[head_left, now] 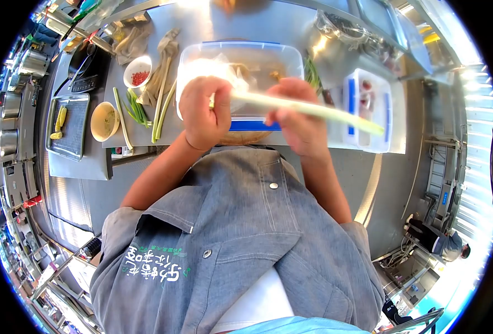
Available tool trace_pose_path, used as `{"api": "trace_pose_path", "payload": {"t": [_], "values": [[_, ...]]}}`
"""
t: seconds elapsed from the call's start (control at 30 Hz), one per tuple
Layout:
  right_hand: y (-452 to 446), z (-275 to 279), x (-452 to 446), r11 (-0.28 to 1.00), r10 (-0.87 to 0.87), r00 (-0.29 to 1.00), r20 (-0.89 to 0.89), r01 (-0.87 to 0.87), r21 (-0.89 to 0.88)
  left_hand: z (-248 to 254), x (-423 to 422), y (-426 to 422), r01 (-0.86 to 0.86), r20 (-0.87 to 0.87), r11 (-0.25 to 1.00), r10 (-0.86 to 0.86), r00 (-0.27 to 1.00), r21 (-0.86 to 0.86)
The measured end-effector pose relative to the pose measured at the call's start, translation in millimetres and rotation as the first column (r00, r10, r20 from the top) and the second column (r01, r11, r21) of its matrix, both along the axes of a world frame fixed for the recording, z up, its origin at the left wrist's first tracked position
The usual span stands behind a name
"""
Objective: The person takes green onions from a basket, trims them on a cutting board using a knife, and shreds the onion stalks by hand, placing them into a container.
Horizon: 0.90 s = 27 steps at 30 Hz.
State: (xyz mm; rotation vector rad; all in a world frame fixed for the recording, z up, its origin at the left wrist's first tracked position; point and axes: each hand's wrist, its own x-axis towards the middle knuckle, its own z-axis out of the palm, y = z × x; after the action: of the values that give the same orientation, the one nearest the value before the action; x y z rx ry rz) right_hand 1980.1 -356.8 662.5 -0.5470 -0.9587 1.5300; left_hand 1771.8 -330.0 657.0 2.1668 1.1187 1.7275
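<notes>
My left hand (206, 108) is curled tight around one end of a long pale green stalk (341, 114), which, as I look down, slants across the near half of the clear tub (252, 125) and runs out past its right side, so that its far tip shows in front of the smaller tub (375, 140). My right hand (305, 131) is at the stalk's middle, by the clear tub's near right corner; it is blurred, so I cannot tell whether those fingers are clenched on the stalk or loose around it. The clear tub sits on the metal counter (202, 22), with the edge of a round wooden board (246, 137) showing at its near side. Left of the clear tub, two long stems (158, 111) lie lengthwise, a crumpled tan cloth (160, 78) by their far ends; past them come a bunch of green stems (137, 108), a white bowl (142, 61) of red pieces (140, 77) and a tan bowl (97, 125). Well left of the tub is a dark tray (68, 106) bearing yellow pieces (62, 119). On the tub's right, green leaves (313, 75) lie just beside it, and the smaller tub, with dark red things (367, 97) inside, stands farther along.
</notes>
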Motion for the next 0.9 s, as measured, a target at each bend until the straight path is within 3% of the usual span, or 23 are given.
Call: {"api": "trace_pose_path", "payload": {"t": [0.07, 0.1, 0.13, 0.2, 0.27, 0.3, 0.37, 0.47, 0.5, 0.67, 0.8, 0.9], "values": [[5, -10, -3, 0.999, 0.024, 1.000, 0.014, -0.023, -0.036, 9, 5, -2, 0.005, 0.015, 0.999, -0.004, 1.000, -0.045], [7, -14, -2, 0.998, 0.001, 0.999, 0.049, 0.001, -0.055, 13, 5, -1, 0.102, 0.170, 0.935, -0.046, 0.984, -0.339], [9, -17, -1, 0.997, -0.020, 0.996, 0.085, 0.027, -0.075, 17, 4, 0, 0.231, 0.325, 0.780, -0.037, 0.945, -0.582], [12, -19, -1, 0.997, -0.012, 0.996, 0.088, 0.019, -0.080, 16, 4, 3, 0.253, 0.323, 0.764, -0.061, 0.944, -0.593], [16, -19, -3, 0.993, 0.095, 0.993, -0.064, -0.099, -0.059, 6, 1, 9, 0.301, 0.358, 0.669, -0.055, 0.932, -0.679], [16, -19, -3, 0.994, 0.089, 0.994, -0.057, -0.092, -0.059, 4, 2, 8, 0.310, 0.365, 0.668, -0.061, 0.929, -0.677], [19, -19, -5, 0.970, 0.120, 0.982, -0.143, -0.147, -0.194, 2, 6, 6, -0.011, 0.002, 0.965, 0.012, 1.000, -0.262], [23, -16, -10, 0.950, 0.124, 0.974, -0.188, -0.172, -0.262, -2, 8, 1, 0.011, 0.021, 0.994, -0.009, 1.000, -0.110], [23, -17, -9, 0.947, 0.141, 0.970, -0.197, -0.190, -0.259, -3, 11, -1, 0.034, 0.133, 0.982, -0.009, 0.991, -0.187], [26, -23, -9, 0.951, 0.202, 0.979, -0.015, -0.200, -0.236, 11, 14, 15, 0.122, 0.191, 0.948, -0.067, 0.979, -0.293], [28, -34, -7, 0.941, 0.275, 0.961, 0.035, -0.262, -0.212, 41, 15, 41, 0.155, 0.292, 0.961, -0.084, 0.953, -0.229], [26, -38, -3, 0.940, 0.276, 0.958, 0.073, -0.254, -0.228, 73, 4, 69, 0.127, 0.409, 0.990, -0.088, 0.908, -0.069]]}}
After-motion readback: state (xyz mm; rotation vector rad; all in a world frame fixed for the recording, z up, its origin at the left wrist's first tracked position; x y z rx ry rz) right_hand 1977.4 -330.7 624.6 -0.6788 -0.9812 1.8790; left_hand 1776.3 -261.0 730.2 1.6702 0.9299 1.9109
